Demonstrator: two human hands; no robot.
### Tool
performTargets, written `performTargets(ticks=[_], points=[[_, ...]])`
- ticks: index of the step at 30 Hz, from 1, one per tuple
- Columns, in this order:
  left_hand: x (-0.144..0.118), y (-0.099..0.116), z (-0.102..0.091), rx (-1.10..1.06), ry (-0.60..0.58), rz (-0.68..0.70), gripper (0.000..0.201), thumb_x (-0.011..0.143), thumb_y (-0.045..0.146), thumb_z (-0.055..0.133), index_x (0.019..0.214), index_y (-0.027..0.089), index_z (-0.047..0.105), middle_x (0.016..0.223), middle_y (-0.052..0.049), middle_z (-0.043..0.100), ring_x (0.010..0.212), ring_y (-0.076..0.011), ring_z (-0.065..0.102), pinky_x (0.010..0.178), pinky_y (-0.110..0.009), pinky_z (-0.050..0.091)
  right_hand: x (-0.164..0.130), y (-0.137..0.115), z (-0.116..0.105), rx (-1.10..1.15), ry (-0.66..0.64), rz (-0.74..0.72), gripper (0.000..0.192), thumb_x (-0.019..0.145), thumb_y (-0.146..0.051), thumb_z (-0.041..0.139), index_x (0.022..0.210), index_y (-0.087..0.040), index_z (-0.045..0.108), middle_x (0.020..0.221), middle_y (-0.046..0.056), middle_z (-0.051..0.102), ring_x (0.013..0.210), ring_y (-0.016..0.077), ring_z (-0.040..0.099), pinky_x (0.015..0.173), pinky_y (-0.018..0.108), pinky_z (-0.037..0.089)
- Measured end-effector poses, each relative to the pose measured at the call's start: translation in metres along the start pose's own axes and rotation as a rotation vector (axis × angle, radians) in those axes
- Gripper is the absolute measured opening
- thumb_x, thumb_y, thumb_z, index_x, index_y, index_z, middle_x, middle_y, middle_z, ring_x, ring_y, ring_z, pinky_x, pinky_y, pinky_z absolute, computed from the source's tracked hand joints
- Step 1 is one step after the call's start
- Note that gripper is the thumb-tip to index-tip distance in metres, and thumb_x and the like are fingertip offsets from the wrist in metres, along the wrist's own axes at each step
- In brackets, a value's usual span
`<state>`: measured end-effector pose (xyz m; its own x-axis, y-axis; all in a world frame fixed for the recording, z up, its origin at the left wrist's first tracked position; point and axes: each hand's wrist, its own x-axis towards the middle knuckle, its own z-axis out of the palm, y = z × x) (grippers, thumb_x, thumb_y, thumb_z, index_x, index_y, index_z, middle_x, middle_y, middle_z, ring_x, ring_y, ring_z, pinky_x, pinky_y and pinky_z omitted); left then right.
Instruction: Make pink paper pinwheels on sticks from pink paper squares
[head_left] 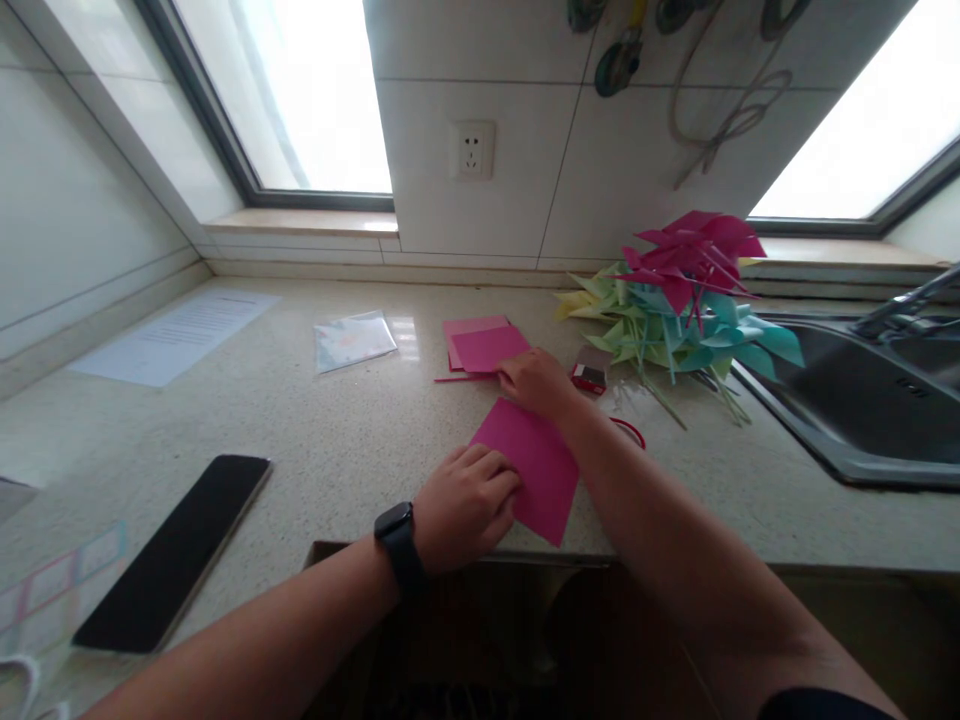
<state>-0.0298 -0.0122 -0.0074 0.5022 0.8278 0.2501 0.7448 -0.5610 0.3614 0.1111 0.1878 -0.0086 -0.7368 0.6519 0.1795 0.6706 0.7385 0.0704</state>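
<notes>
A square sheet of bright pink paper (544,480) lies turned at an angle by the counter's front edge. My left hand (472,498), with a dark watch on its wrist, rests on the sheet's left side with its fingers curled onto it. Farther back, my right hand (538,384) has its fingers pinched together at the near corner of a small stack of pink paper (487,348). A thin pink stick (461,379) lies along the stack's near side, its right end by those fingertips. What the right fingertips hold is hidden.
Paper pinwheels (690,290) in pink, green and blue lie beside the steel sink (885,400) on the right. A small red box (589,370) stands near my right hand. Leftward are a clear packet (354,341), a printed sheet (180,335) and a black phone (176,555).
</notes>
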Motion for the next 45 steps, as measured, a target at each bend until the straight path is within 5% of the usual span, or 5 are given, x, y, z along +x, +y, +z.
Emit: performTargets(ticks=[12,25,34,40,45], points=[[0.000,0.002,-0.003,-0.018,-0.010,-0.012,0.020,0.094,0.021,0.056,0.112,0.019,0.066,0.110,-0.008,0.069,0.104,-0.0253,0.059,0.096,-0.044,0.045,0.005,-0.002,-0.005,0.066,0.273,0.116,0.019,0.099,-0.026,0.057,0.106,-0.019,0.073,0.109,0.012,0.071,0.112,0.0294,0.058,0.098,0.045,0.041],[0.000,0.002,-0.003,-0.018,0.004,-0.022,0.018,0.095,0.021,0.055,0.108,0.019,0.067,0.108,-0.008,0.069,0.103,-0.0258,0.059,0.095,-0.045,0.046,-0.006,0.001,-0.012,0.249,0.195,0.057,0.029,0.094,-0.030,0.066,0.119,-0.015,0.071,0.115,0.014,0.068,0.113,0.0273,0.059,0.099,0.038,0.045],[-0.001,-0.001,0.000,-0.027,0.017,-0.031,0.015,0.095,0.020,0.056,0.103,0.019,0.068,0.105,-0.008,0.069,0.102,-0.0253,0.059,0.093,-0.043,0.047,-0.094,-0.018,-0.062,0.467,0.154,-0.059,0.018,0.097,-0.027,0.061,0.111,-0.022,0.071,0.111,0.007,0.072,0.107,0.0223,0.065,0.096,0.035,0.049],[-0.002,-0.001,-0.001,-0.046,0.020,-0.027,0.015,0.095,0.019,0.055,0.101,0.019,0.069,0.102,-0.007,0.069,0.100,-0.0247,0.059,0.094,-0.043,0.046,-0.177,-0.044,-0.049,0.589,0.173,-0.063,0.019,0.094,-0.020,0.061,0.110,-0.024,0.070,0.108,0.008,0.071,0.101,0.0233,0.065,0.090,0.040,0.053],[-0.002,-0.001,-0.001,-0.066,0.003,0.008,0.017,0.094,0.017,0.055,0.103,0.020,0.069,0.103,-0.007,0.069,0.101,-0.0244,0.059,0.095,-0.043,0.046,-0.216,-0.067,-0.037,0.508,0.127,-0.093,0.033,0.089,-0.030,0.070,0.122,-0.028,0.065,0.119,0.009,0.070,0.105,0.0283,0.062,0.092,0.048,0.049]])
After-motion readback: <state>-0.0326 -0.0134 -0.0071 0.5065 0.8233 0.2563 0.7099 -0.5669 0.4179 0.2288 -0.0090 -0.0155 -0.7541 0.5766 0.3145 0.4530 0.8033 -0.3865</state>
